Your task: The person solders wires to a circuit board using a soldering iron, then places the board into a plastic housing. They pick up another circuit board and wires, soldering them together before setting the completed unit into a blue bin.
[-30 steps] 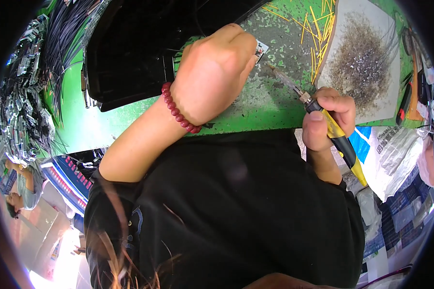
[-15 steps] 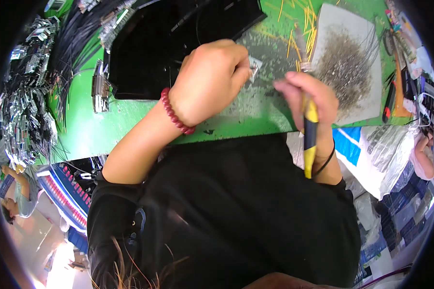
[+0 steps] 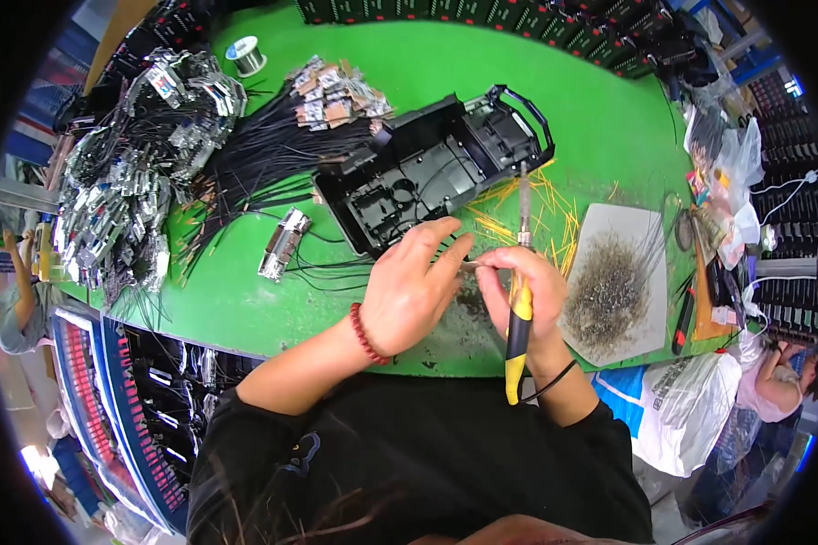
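One green workbench [image 3: 609, 118] bears our part-fitted black plastic housing [image 3: 432, 168], lying open beyond our left hand [image 3: 409, 295], whose curled grip we cannot read, while our right hand [image 3: 538, 291] closes round a soldering iron [image 3: 518, 329], the work seemingly unfinished.

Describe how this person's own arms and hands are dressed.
The left hand and right hand are ungloved. Short black fabric sleeves leave both forearms bare. A dark red bracelet of round beads circles the left wrist. A thin black strand crosses the right forearm; whether band or cord is unclear.
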